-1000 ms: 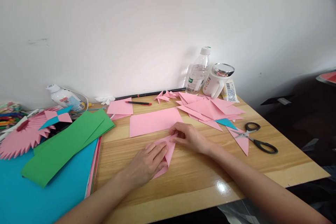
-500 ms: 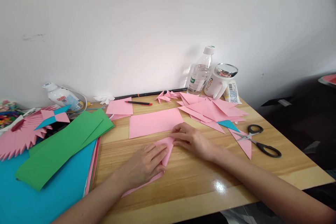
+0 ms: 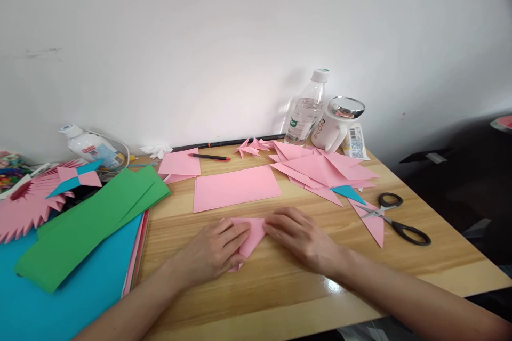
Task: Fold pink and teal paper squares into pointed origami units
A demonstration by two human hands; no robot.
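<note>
A folded piece of pink paper lies on the wooden table between my hands, narrowing to a point toward me. My left hand rests over its left side, fingers stretched across the paper and thumb apart near the lower tip. At the paper's upper right corner, my right hand has its fingertips pinched together on the edge. Part of the paper is hidden under my left fingers. Just beyond it lies a flat pink rectangular sheet.
Folded pink pieces are piled at the back right, near a water bottle and a white mug. Scissors lie at right. Green strips cover blue paper at left. A pen sits behind.
The pink paper's long lower-left part no longer shows, leaving a compact folded shape. My right hand has shifted slightly right and toward me. My left hand still lies on the paper.
</note>
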